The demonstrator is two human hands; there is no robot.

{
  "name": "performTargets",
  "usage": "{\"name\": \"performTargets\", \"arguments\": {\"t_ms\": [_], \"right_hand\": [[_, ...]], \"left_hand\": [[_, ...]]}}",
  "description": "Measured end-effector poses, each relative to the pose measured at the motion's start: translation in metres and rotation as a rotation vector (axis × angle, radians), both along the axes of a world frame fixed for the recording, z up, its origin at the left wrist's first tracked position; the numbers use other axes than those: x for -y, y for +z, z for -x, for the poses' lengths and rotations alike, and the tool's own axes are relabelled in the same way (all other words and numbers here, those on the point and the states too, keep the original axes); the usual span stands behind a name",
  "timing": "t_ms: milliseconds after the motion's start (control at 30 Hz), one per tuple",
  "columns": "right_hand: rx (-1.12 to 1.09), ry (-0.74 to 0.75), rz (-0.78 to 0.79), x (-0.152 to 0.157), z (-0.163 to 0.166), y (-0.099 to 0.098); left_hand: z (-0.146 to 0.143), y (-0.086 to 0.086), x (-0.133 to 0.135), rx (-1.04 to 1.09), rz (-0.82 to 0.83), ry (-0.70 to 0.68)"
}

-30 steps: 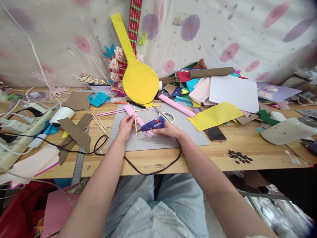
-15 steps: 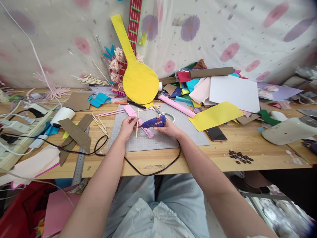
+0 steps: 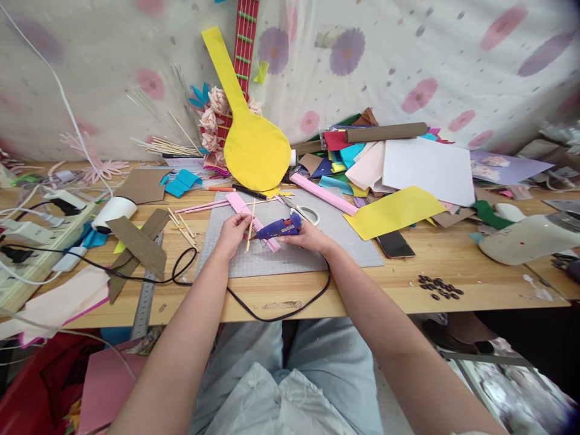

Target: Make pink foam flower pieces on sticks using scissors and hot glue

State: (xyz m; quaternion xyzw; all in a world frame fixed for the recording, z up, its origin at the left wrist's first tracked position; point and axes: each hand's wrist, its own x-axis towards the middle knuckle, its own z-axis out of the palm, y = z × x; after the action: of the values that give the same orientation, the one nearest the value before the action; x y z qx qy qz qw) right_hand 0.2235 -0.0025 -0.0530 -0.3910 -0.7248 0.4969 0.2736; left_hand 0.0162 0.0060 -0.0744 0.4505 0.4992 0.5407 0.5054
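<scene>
Between the fingertips of my left hand (image 3: 235, 234) is a thin wooden stick (image 3: 251, 226), held nearly upright with a slight tilt. My right hand (image 3: 308, 236) grips a blue hot glue gun (image 3: 278, 228), its nozzle pointing left at the lower part of the stick. Whether the nozzle touches the stick I cannot tell. Beneath them a pink paper strip (image 3: 238, 203) lies slantwise on the grey cutting mat (image 3: 290, 263). Scissors (image 3: 308, 214) with pale handles lie just behind the glue gun.
A black cord (image 3: 272, 319) loops along the table's front edge. A yellow lute-shaped piece (image 3: 257, 148) leans at the back. Paper sheets (image 3: 426, 169), a phone (image 3: 396, 244) and several dark beads (image 3: 439, 287) lie right. Brown strips (image 3: 138, 248) and a power strip (image 3: 45, 248) are left.
The glue gun's nozzle has moved slightly down and left along the stick. The stick now leans a little more, its lower end shifted left. Both hands keep their holds.
</scene>
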Motion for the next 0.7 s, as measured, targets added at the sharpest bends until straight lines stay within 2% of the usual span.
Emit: {"name": "performTargets", "arguments": {"t_ms": [267, 700], "right_hand": [[0.002, -0.02, -0.017, -0.0019, 0.0, -0.0024], [-0.002, -0.158, -0.065, -0.0058, -0.0016, -0.0065]], "left_hand": [[-0.0005, -0.0017, -0.0005, -0.007, -0.005, -0.011], [-0.0002, 0.0013, 0.0012, -0.084, 0.021, -0.053]]}}
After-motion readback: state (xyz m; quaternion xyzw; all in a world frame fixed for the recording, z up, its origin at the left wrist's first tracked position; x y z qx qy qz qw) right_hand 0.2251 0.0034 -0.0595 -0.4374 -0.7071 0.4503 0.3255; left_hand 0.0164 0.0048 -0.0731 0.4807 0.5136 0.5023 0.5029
